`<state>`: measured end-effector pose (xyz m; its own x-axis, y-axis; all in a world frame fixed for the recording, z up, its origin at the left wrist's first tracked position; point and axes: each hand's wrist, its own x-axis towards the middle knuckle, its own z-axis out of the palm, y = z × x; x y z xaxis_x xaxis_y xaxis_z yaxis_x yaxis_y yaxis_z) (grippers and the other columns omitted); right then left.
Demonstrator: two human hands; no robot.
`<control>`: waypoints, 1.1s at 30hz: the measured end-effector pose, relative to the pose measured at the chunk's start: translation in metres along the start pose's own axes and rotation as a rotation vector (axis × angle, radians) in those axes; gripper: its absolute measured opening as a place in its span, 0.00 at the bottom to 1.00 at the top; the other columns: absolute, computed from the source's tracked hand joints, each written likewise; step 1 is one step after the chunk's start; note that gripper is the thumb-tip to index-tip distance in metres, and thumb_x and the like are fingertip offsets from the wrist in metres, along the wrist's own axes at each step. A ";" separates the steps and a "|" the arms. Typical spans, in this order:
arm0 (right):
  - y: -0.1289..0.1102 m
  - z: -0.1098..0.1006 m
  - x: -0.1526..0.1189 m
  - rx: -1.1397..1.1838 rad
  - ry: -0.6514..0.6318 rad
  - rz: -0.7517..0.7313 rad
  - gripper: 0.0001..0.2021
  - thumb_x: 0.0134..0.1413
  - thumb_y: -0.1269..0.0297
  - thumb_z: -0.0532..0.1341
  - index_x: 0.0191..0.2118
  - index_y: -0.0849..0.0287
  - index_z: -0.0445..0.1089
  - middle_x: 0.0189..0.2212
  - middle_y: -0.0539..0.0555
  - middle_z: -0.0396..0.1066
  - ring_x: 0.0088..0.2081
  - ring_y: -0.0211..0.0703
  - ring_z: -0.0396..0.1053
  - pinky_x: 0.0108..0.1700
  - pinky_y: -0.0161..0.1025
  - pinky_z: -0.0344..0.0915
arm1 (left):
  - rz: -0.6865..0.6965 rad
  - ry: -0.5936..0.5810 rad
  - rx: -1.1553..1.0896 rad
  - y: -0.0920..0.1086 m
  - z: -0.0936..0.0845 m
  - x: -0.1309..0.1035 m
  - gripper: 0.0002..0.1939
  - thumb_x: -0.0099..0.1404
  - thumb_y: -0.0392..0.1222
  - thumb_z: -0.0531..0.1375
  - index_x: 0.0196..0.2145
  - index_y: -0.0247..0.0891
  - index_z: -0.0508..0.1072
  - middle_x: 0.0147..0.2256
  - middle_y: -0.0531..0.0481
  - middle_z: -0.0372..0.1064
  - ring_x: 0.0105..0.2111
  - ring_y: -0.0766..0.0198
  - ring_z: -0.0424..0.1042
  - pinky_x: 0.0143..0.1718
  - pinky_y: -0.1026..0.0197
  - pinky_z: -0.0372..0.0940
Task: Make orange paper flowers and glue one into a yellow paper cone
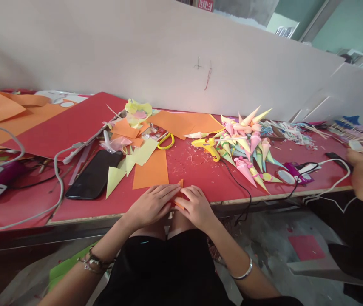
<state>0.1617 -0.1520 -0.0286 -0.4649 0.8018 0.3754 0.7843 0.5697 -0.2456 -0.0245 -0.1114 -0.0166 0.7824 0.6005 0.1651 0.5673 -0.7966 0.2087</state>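
A small piece of orange paper (pixel 180 183) lies at the table's front edge, mostly covered by my two hands. My left hand (pixel 152 205) rests on its left side with the fingers together, pressing it. From the right, my right hand (pixel 197 208) holds the same piece with bent fingers. Just behind my left hand is a flat orange sheet (pixel 151 170). Pale yellow paper pieces (pixel 115 179) and a black phone (pixel 95 175) lie to the left. A yellow glue gun (pixel 207 147) sits behind my right hand, beside a pile of pastel paper cones (pixel 248 148).
Yellow-handled scissors (pixel 166 141) lie near the back. A large red sheet (pixel 69 123) covers the left side. Cables and purple power strips (pixel 1 180) are at both sides. Another person's hand (pixel 360 159) is at far right.
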 end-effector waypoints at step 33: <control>0.013 -0.006 0.019 0.409 0.007 0.196 0.05 0.50 0.64 0.59 0.29 0.59 0.68 0.32 0.52 0.67 0.37 0.40 0.63 0.41 0.36 0.60 | -0.308 0.217 0.017 0.017 0.000 0.004 0.14 0.64 0.46 0.50 0.27 0.40 0.71 0.30 0.53 0.74 0.32 0.63 0.68 0.32 0.60 0.52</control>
<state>0.1660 -0.1305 -0.0190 -0.3201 0.9013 0.2920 0.6298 0.4326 -0.6451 -0.0115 -0.1221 -0.0120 0.5028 0.8113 0.2984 0.7731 -0.5764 0.2645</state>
